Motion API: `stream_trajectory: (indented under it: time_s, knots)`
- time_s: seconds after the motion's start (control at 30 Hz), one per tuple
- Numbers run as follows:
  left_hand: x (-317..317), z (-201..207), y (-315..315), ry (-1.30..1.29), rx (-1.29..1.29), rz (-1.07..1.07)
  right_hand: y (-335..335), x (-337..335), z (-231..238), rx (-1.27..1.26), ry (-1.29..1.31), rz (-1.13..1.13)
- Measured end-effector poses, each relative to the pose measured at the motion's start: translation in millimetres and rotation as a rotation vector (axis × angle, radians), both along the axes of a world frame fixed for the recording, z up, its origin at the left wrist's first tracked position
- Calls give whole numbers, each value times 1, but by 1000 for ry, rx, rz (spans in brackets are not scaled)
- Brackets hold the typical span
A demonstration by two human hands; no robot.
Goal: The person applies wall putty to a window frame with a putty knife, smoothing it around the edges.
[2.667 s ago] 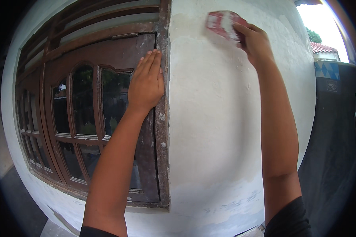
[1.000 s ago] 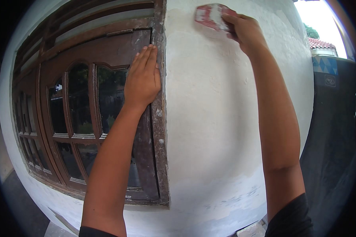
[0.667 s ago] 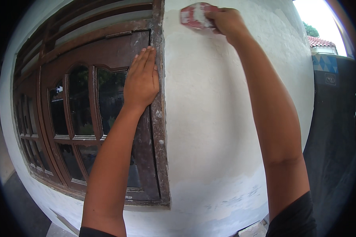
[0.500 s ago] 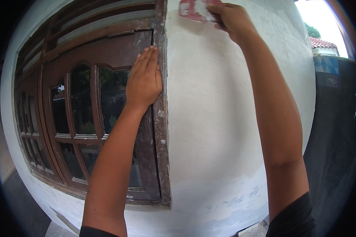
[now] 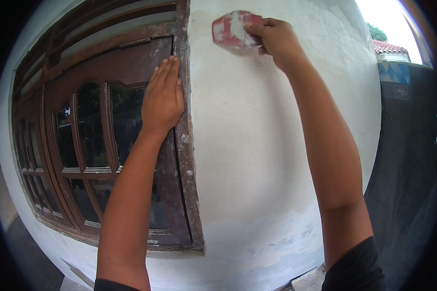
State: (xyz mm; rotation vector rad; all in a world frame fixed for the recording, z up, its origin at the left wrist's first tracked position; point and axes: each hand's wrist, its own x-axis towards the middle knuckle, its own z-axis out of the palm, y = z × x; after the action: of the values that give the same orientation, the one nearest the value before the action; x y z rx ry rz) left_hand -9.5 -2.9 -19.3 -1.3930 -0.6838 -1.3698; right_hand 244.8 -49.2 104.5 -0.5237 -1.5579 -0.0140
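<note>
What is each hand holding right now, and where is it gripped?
The right hand grips the red, white-smeared flat tool by its right-hand end, thumb on the near face. The left hand holds nothing; it lies against the brown window.

My bare right hand [image 5: 279, 44] has carried the flat red, white-smeared scraper [image 5: 234, 30] leftward over the rough off-white wall [image 5: 243, 140], nearer the dark brown wooden window frame [image 5: 184, 151] than at first, then lower than a moment ago. My view has swung slightly right.
</note>
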Motion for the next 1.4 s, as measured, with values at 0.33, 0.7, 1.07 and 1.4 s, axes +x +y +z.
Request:
stream_trajectory:
  time_s: [0.33,0.7,1.07,1.4]
  knots:
    - [2,-1,0,-11,10,23,-2,6,-9,40,101,99]
    - [-8,-5,-13,-9,-57,-56,-30,109,-137,-52,390,366]
    - [161,-354,-127,-553,-452,-806,-137,216,-518,-969,872,507]
    - [322,-602,-174,-1037,-1508,-992,-158,298,-624,-1387,891,207]
